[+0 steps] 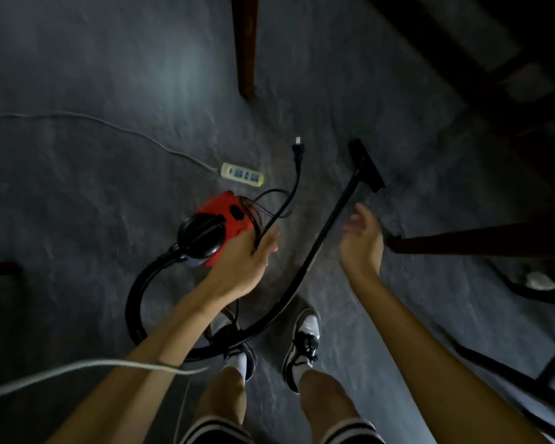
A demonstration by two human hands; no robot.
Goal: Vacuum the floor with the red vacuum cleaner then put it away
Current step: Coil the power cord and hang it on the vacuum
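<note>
The red vacuum cleaner (220,221) sits on the dark grey floor, its black hose (135,293) looping left and down past my feet. The black wand (326,232) runs up to the floor nozzle (366,166) at the right. My left hand (244,264) grips the vacuum's black power cord (284,203) just beside the red body; the cord's plug (298,149) lies loose on the floor, out of the strip. My right hand (362,241) hovers open beside the wand, touching nothing.
A cream power strip (242,174) with a grey cable lies just beyond the vacuum. A wooden table leg (245,46) stands ahead; another wooden leg (481,238) and dark furniture fill the right side. A white cord (87,370) crosses my left forearm.
</note>
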